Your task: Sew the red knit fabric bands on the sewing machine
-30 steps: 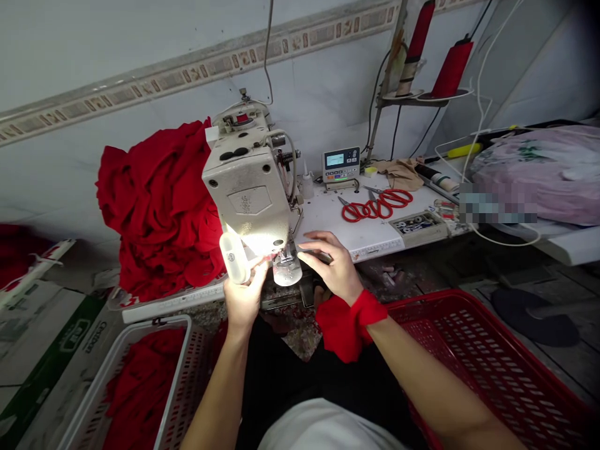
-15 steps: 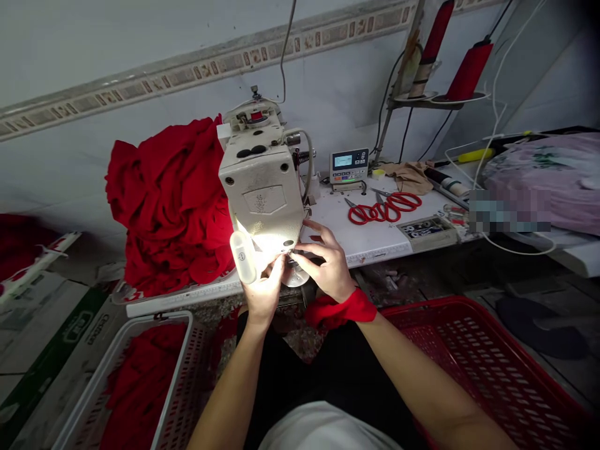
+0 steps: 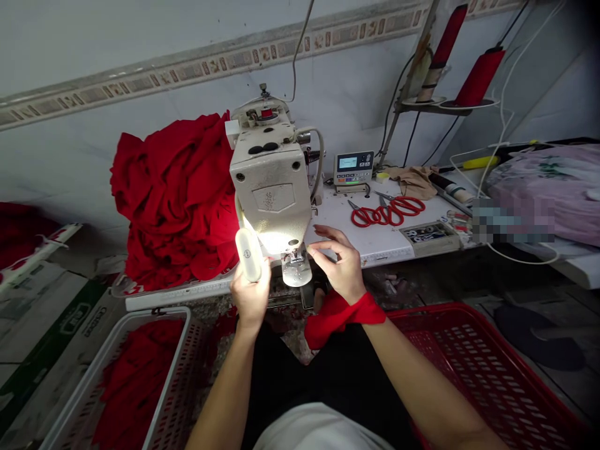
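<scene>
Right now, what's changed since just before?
The bare left hand moved left and the bare right hand moved right, widening the gap beneath the off-white metal sewing machine head. The red cloth stayed around the right wrist; the heaped red fabric and red-handled metal scissors stayed put.

The bare left forearm (image 3: 222,387) slants from 7 o'clock up toward 1 o'clock, meeting a nearly straight left wrist (image 3: 248,325). The left grip (image 3: 250,297) points toward 12 o'clock, its thumb (image 3: 266,275) raised on the 1 o'clock side; most of the other fingers are hidden, so their curl cannot be told. The right forearm (image 3: 422,375), also bare, slants in from 5 o'clock toward 10 o'clock. The right grip (image 3: 344,269) points toward 10 o'clock, its fingertips close to the thumb tip. The two grips are apart.
</scene>
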Demonstrator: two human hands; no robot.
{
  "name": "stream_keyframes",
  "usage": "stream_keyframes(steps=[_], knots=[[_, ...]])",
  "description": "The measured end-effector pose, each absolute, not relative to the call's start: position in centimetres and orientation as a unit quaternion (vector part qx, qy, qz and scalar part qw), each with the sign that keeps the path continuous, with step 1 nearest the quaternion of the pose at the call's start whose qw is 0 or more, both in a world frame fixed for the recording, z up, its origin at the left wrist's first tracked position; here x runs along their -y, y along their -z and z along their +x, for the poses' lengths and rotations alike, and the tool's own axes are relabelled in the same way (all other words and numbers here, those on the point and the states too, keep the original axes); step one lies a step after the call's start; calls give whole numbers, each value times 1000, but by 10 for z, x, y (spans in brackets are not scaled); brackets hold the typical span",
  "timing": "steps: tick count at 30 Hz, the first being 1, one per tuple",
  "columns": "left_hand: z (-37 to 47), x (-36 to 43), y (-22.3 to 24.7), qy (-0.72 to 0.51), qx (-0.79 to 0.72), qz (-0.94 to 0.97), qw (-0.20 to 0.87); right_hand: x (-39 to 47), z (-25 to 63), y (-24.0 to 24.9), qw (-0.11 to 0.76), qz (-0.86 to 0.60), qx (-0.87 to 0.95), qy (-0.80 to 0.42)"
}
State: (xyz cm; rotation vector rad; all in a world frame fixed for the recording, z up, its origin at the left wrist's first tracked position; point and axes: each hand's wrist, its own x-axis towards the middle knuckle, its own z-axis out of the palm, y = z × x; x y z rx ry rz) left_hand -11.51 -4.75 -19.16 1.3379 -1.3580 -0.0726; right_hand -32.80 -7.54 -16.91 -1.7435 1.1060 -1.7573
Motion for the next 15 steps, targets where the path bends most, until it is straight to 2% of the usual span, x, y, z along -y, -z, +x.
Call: stream_keyframes(steps=[4,12,15], knots=[[-73,49,203,27,533,637,556,74,-344,170,192,-625,-430,623],[-24,30,237,44,592,700,397,74,-322,160,202,-676,-366,607],[4,20,253,26,576,730,368,75,-316,158,200,-687,-365,596]])
